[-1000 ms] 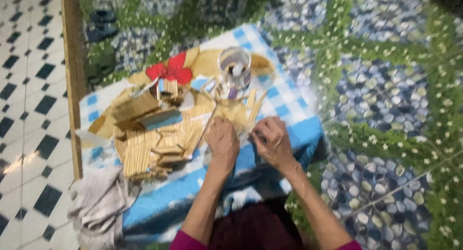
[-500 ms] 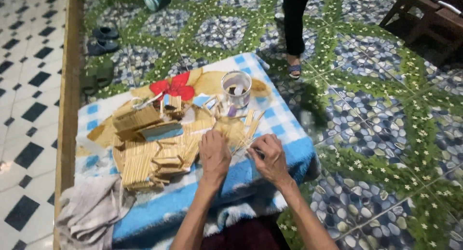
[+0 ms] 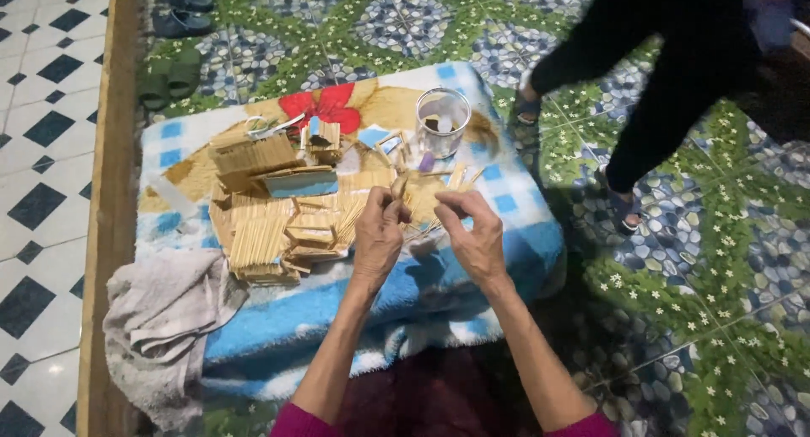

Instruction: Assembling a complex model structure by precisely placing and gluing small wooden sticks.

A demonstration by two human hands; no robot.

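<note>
Both forearms reach forward from the bottom of the view and meet over the near edge of a low surface covered with a blue checked blanket (image 3: pixel 253 344). The left hand (image 3: pixel 378 234) is raised with its back to the camera, fingers curled and pinching a thin wooden stick (image 3: pixel 396 191) that points up and away from the fingertips. The right hand (image 3: pixel 472 230) sits just beside it, wrist bent, thumb and forefinger drawn together toward the same stick; whether it actually grips the stick or only touches it cannot be told. Just beyond the hands lie loose sticks (image 3: pixel 439 188) scattered on the blanket, and to the left of them flat panels of glued sticks (image 3: pixel 261 234) are stacked, with a small stick-built box (image 3: pixel 299 182) behind. A glass jar (image 3: pixel 442 121) stands farther back near a red flower print (image 3: pixel 325 106). A grey cloth (image 3: pixel 160 319) hangs off the left near corner. Another person's dark-trousered legs (image 3: pixel 666 91) stand on the patterned floor to the right, and sandals (image 3: pixel 173 72) lie at the upper left.
</note>
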